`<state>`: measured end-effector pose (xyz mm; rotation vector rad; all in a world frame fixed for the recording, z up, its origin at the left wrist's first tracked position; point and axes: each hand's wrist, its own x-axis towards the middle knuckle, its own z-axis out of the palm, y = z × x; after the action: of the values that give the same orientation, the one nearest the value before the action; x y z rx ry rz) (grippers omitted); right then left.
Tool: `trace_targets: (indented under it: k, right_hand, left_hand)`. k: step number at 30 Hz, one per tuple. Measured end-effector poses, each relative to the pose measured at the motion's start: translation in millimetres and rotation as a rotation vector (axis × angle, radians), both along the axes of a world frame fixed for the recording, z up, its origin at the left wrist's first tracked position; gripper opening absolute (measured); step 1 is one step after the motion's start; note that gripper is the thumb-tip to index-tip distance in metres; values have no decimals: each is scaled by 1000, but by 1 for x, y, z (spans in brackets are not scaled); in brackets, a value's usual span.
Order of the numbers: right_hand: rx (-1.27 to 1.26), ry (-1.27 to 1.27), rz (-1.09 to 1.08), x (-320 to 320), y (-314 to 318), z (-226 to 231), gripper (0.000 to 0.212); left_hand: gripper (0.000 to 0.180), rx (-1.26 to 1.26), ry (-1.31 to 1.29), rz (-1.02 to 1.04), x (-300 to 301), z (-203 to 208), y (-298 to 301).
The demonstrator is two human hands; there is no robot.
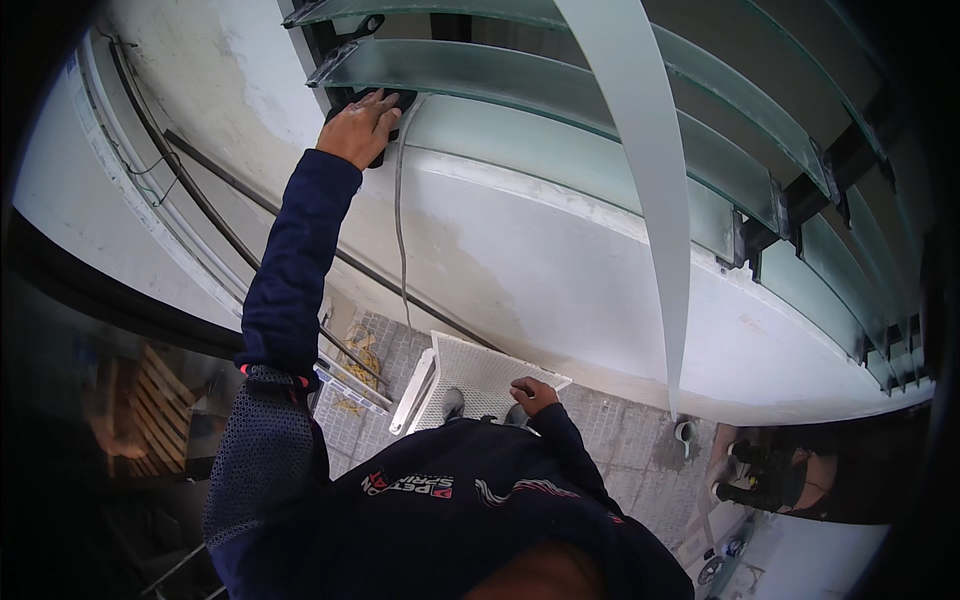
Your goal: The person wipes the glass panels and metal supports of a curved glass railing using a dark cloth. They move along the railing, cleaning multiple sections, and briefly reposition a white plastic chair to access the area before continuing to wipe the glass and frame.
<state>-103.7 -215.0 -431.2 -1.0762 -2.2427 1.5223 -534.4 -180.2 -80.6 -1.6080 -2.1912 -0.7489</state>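
Note:
My left arm reaches up to the corner of a louvred window with frosted glass slats (470,70). There my left hand (362,128) is on a black object (378,156), its fingers laid over it; the object's kind is mostly hidden by the hand. A grey cable (400,215) hangs down the wall right beside it. Low at my front, my right hand (535,395) hangs with fingers loosely bent and nothing visible in them. Beneath it is a white perforated platform (475,372), on which my shoes partly show.
A long pale strip (645,170) runs down in front of the slats toward the floor. Dark pipes (225,165) and thin wires follow the wall at left. Yellow cord (358,365) lies on the paving (630,440). A small cup-like thing (684,434) is at right.

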Motion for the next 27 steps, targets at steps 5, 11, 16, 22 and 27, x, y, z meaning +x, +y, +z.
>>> trace_targets:
  k: [5,11,16,22,27]
  right_hand:
    - [-6,-82,5,7,-2,-8,31]
    - [-16,-59,41,1,-4,-5,34]
    - [-14,-60,22,4,2,-6,33]
    - [-3,-81,1,18,2,-16,34]
    - [-29,-72,11,23,11,-17,32]
  left_hand:
    - [40,-126,10,-145,3,-2,13]
    - [35,80,-145,-15,16,1,14]
    - [21,556,-815,-66,40,-7,15]
    - [31,212,-34,-326,102,-14,-1]
    - [60,-209,6,-74,91,2,5]
